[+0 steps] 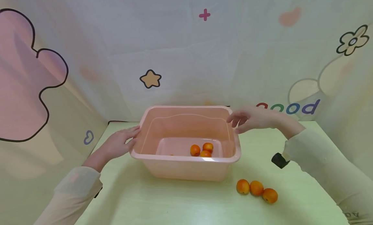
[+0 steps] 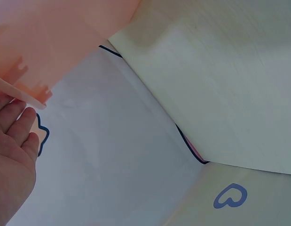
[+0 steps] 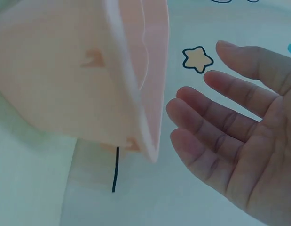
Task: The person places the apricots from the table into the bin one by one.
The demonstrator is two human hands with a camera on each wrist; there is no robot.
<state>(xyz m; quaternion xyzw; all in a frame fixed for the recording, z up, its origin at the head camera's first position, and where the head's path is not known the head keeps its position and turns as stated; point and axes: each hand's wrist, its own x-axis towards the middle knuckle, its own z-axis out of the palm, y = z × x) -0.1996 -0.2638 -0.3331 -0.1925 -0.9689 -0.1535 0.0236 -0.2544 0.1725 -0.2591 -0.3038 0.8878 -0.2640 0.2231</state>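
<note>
A pink plastic tub [image 1: 186, 158] stands in the middle of a pale green table [image 1: 180, 202]. Three small oranges [image 1: 201, 149] lie on its floor. My left hand [image 1: 119, 144] reaches to the tub's left rim with straight fingers, and the fingertips touch it. In the left wrist view the left hand [image 2: 13, 155] lies just under the rim of the tub [image 2: 51, 42]. My right hand [image 1: 250, 118] hovers by the far right corner, fingers spread and relaxed. The right wrist view shows the right hand [image 3: 234, 136] a little apart from the tub [image 3: 65, 70].
Three more oranges [image 1: 256, 188] lie in a row on the table at the front right of the tub. A patterned fabric backdrop [image 1: 186, 56] closes off the back and both sides. A black wrist strap [image 1: 279, 160] shows under my right sleeve.
</note>
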